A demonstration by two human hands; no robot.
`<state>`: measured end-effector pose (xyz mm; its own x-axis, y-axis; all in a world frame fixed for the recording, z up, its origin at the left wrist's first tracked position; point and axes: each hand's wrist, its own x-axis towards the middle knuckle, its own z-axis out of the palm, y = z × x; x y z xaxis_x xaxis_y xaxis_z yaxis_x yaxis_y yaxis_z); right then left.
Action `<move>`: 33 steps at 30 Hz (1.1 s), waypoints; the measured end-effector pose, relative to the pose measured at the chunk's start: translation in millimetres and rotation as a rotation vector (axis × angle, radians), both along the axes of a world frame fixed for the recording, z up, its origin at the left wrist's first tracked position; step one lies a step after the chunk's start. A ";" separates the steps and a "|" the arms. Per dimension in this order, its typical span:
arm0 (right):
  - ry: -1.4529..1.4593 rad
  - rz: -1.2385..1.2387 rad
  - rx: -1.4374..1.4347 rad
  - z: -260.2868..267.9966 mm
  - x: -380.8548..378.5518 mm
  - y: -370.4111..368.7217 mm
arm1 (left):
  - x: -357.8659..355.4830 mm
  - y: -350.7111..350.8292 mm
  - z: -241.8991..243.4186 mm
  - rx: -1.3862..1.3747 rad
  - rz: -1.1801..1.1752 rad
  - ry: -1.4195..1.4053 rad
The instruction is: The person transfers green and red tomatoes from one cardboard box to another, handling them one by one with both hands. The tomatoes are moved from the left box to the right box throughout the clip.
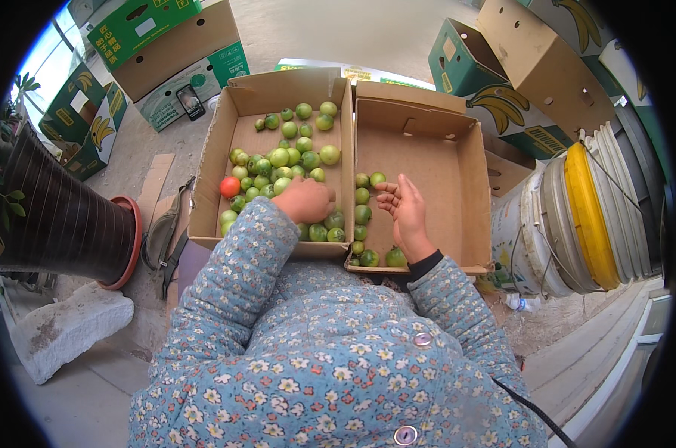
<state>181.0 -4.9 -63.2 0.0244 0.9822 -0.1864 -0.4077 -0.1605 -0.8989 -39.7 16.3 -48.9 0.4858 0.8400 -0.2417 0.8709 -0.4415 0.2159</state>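
Observation:
Two open cardboard boxes stand side by side before me. Many green tomatoes (280, 157) and one red tomato (230, 187) lie in the left box (202, 180). My left hand (306, 200) reaches down among them; its fingertips are hidden, so a hold on any tomato cannot be made out. Several green tomatoes (363, 214) line the left wall of the right box (427, 150), and a larger green tomato (395, 257) rests by its near wall. Over this box my right hand (408, 215) is held with the palm turned left and nothing in it, fingers close beside the row.
Stacked banana cartons (170, 56) rise at the far left, with a phone (190, 103) leaning on them. More cartons (497, 106) and nested buckets (562, 218) crowd the right. A dark plant pot (69, 213), a waist bag (167, 235) and a white block (72, 330) are at left.

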 end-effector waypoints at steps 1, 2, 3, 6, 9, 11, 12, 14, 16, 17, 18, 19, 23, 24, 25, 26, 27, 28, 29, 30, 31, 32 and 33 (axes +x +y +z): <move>-0.027 0.016 -0.002 1.4 -1.3 -0.9 | 0.5 0.7 -0.5 -0.076 0.018 -0.034; -0.055 0.033 -0.004 3.3 -2.8 -2.1 | 0.6 1.2 -0.9 -0.073 0.015 -0.035; -0.083 0.050 -0.007 4.1 -3.8 -3.2 | 0.5 0.5 -0.5 -0.071 0.012 -0.037; -0.173 0.190 0.014 4.1 -4.8 -3.1 | 3.3 0.9 3.1 -0.145 0.017 -0.100; -0.226 0.188 0.084 6.2 -8.5 -5.6 | 8.6 5.6 4.0 -0.183 -0.003 -0.040; -0.232 0.202 0.091 3.8 -7.9 -4.3 | 9.1 10.0 0.6 -0.168 -0.028 0.025; -0.235 0.207 0.092 3.1 -7.7 -4.3 | 9.5 11.8 -1.6 -0.155 -0.042 0.047; -0.241 0.220 0.105 5.5 -9.0 -5.7 | 8.8 14.1 -6.2 -0.146 -0.047 0.066; -0.245 0.223 0.112 5.5 -8.7 -6.0 | 9.6 14.7 -2.6 -0.153 -0.035 0.063; -0.246 0.224 0.113 4.4 -8.0 -5.6 | 9.7 14.5 -2.2 -0.156 -0.075 0.069; -0.247 0.228 0.115 4.0 -7.9 -5.3 | 9.3 13.4 -1.2 -0.158 -0.113 0.075; -0.251 0.231 0.112 4.4 -8.0 -5.5 | 9.2 12.2 -0.2 -0.161 -0.150 0.081; -0.273 0.251 0.108 5.4 -7.8 -6.0 | 13.9 4.3 11.8 -0.215 0.067 -0.040; -0.280 0.256 0.108 5.3 -7.4 -6.1 | 14.4 1.8 13.3 -0.191 0.080 -0.052; -0.284 0.255 0.110 5.5 -7.6 -6.2 | 14.7 0.6 14.7 -0.168 0.092 -0.063; -0.288 0.253 0.111 6.0 -8.0 -6.4 | 14.4 0.2 16.2 -0.111 0.103 -0.049; -0.293 0.252 0.112 6.6 -8.4 -6.7 | 13.3 -0.3 17.5 -0.054 0.115 -0.035; -0.302 0.258 0.124 7.7 -8.7 -7.1 | 12.3 -0.5 18.0 0.002 0.126 -0.021; -0.312 0.263 0.135 9.4 -8.9 -7.7 | 11.1 1.5 18.5 0.040 0.237 -0.171; -0.321 0.268 0.147 11.0 -9.4 -8.3 | 11.0 3.6 24.2 0.076 0.349 -0.320; -0.325 0.250 0.186 12.2 -10.6 -9.4 | 11.8 3.9 29.6 0.113 0.460 -0.469; -0.328 0.232 0.225 13.5 -12.3 -10.9 | 11.9 3.9 36.2 0.034 0.514 -0.701; -0.332 0.217 0.265 15.7 -14.8 -12.5 | 14.1 3.5 35.9 0.088 0.435 -0.810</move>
<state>166.2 -17.5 -47.5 -0.1707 0.9838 0.0543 -0.0739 0.0421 -0.9964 -25.7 19.7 -13.0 0.1155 0.9874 0.1078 0.5612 -0.1545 0.8131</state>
